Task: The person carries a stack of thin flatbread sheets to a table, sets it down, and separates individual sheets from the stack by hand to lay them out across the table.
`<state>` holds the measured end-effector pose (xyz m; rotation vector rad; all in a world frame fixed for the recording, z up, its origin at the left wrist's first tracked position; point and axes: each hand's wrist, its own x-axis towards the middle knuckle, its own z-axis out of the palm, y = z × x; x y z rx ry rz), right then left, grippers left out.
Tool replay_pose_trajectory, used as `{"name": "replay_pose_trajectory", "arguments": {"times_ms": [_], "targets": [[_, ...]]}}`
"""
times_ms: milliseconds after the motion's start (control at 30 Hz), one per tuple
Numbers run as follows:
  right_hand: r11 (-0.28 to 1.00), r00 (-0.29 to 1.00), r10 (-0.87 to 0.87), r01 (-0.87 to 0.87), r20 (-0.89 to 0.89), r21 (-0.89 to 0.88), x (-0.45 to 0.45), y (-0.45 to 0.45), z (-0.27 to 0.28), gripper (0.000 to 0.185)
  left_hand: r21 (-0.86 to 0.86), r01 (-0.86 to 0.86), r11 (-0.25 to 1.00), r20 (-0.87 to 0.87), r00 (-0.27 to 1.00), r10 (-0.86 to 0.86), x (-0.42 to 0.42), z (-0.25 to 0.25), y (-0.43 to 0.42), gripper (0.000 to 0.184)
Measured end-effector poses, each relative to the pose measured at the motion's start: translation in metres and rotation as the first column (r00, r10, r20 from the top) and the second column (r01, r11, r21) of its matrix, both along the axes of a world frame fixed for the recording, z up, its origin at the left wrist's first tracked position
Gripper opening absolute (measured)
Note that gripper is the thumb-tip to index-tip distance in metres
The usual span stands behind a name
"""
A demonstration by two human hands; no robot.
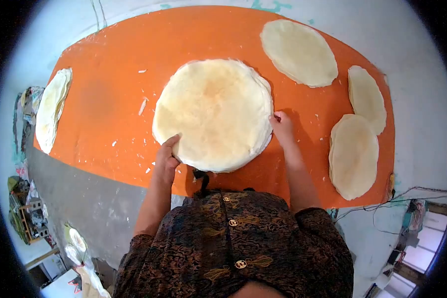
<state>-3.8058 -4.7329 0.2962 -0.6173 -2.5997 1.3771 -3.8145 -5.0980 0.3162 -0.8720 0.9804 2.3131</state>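
A thick stack of large round flatbreads (213, 114) lies in front of me on the orange surface (104, 94). My left hand (168, 158) grips the stack's lower left edge, its thumb on top and the other fingers at the side or beneath. At the right edge, my right hand (281, 124) has its fingers bent together against the rim of the stack, pinching the edge of a flatbread. The top sheet is pale with a browned patch.
Further stacks lie at the upper right (300, 53), right edge (367, 99), lower right (353, 157) and far left (53, 110). White scraps (143, 106) are scattered on the orange surface. Cables (407, 196) run along the right, and crates (32, 213) stand at lower left.
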Motion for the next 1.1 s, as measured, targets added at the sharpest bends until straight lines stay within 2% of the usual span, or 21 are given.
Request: {"name": "replay_pose_trajectory", "arguments": {"times_ms": [100,167,267,367,400,433,500,567,600,633,700,800,833,867,900,967,1000,1100], "targets": [[0.999,0.999,-0.039,0.038,0.022,0.033,0.0,-0.016,-0.001,0.026,-0.122,-0.025,0.992,-0.092,0.996,0.014,-0.012,0.009,-0.01,0.037],[0.994,0.995,-0.054,0.046,0.079,0.099,0.006,-0.041,0.002,0.025,-0.105,0.002,0.995,-0.127,0.992,-0.015,-0.023,0.016,-0.037,0.037],[0.995,0.994,-0.086,0.09,0.071,-0.053,0.002,-0.096,-0.014,0.025,-0.158,-0.001,0.987,-0.21,0.977,-0.032,-0.039,0.023,-0.093,0.039],[0.979,0.997,0.044,-0.054,0.056,0.197,-0.015,-0.174,0.002,0.024,-0.191,-0.056,0.98,-0.289,0.957,-0.002,-0.035,0.037,-0.16,0.04],[0.982,0.959,0.142,-0.167,0.245,0.083,-0.023,-0.196,0.013,0.028,-0.184,-0.087,0.979,-0.286,0.958,0.031,-0.034,0.034,-0.187,0.041],[0.931,0.95,0.17,-0.243,0.262,0.274,-0.027,-0.227,0.035,0.032,-0.18,-0.12,0.976,-0.281,0.957,0.066,-0.03,0.032,-0.213,0.041],[0.709,0.93,0.224,-0.36,0.29,0.606,-0.033,-0.291,0.084,0.041,-0.154,-0.136,0.979,-0.262,0.961,0.092,-0.014,0.043,-0.243,0.046],[0.618,0.914,0.403,-0.312,0.05,0.721,-0.028,-0.346,0.104,0.058,-0.072,-0.172,0.983,-0.267,0.952,0.147,0.0,0.062,-0.257,0.05],[0.682,0.82,0.572,-0.493,0.026,0.541,-0.025,-0.373,0.11,0.063,0.023,-0.094,0.995,-0.306,0.947,0.097,0.003,0.06,-0.266,0.06],[0.674,0.706,0.707,-0.656,-0.038,0.34,-0.021,-0.398,0.115,0.069,0.073,-0.068,0.995,-0.322,0.943,0.088,0.005,0.061,-0.269,0.062],[0.546,0.555,0.831,-0.828,0.046,0.124,-0.005,-0.443,0.133,0.077,0.158,-0.034,0.987,-0.3,0.951,0.081,0.004,0.067,-0.273,0.061],[0.619,0.651,0.757,-0.742,0.057,0.256,-0.002,-0.46,0.129,0.075,0.23,0.049,0.972,-0.424,0.904,0.055,0.002,0.064,-0.275,0.046],[0.638,0.65,0.757,-0.756,0.059,0.143,-0.005,-0.46,0.13,0.075,0.257,0.11,0.96,-0.46,0.888,0.022,0.0,0.06,-0.277,0.043],[0.652,0.653,0.755,-0.757,0.062,0.026,-0.009,-0.454,0.131,0.074,0.305,0.096,0.947,-0.445,0.894,0.053,0.001,0.056,-0.276,0.039],[0.661,0.658,0.75,-0.745,0.064,-0.093,-0.012,-0.449,0.131,0.074,0.239,0.089,0.967,-0.452,0.891,0.03,0.002,0.057,-0.273,0.038],[0.619,0.627,0.779,-0.767,0.004,-0.168,-0.019,-0.445,0.128,0.066,0.1,0.078,0.992,-0.466,0.884,-0.022,0.001,0.06,-0.266,0.037],[0.602,0.617,0.787,-0.772,-0.015,-0.204,-0.021,-0.442,0.124,0.063,0.035,0.032,0.999,-0.417,0.909,-0.015,0.003,0.065,-0.261,0.039],[0.57,0.605,0.796,-0.741,0.013,-0.355,-0.022,-0.438,0.12,0.051,-0.044,-0.012,0.999,-0.389,0.921,-0.006,0.004,0.057,-0.252,0.041]]}}
